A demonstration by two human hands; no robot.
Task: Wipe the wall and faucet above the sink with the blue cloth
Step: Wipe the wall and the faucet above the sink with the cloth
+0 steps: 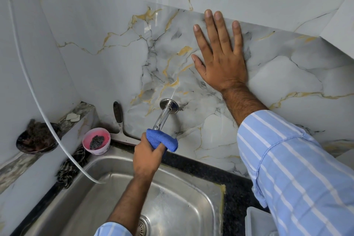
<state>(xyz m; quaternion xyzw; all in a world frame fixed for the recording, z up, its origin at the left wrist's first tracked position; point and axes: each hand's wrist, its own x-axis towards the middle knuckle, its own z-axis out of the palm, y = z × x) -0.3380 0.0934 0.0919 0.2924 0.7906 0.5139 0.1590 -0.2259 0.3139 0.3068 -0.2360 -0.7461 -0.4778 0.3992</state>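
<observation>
Sitting on the ledge at the far left: a dark bowl [37,141] of something fibrous, too murky to identify. Standing at the sink's back left corner: a pink tub [96,140] with a grey scrubber inside, a squeegee [120,122] leaning against the wall [107,74] just behind. Trailing over the sink [183,203] rim: a white hose [47,126]. Gripping the blue cloth [162,139]: left hand [146,156], fingers curled tight, bundling it round the outer end of the faucet [162,116] above the basin. Pressing flat on the marble wall, upper right: right hand [220,53], fingers spread wide, holding nothing, striped sleeve [295,163] following.
</observation>
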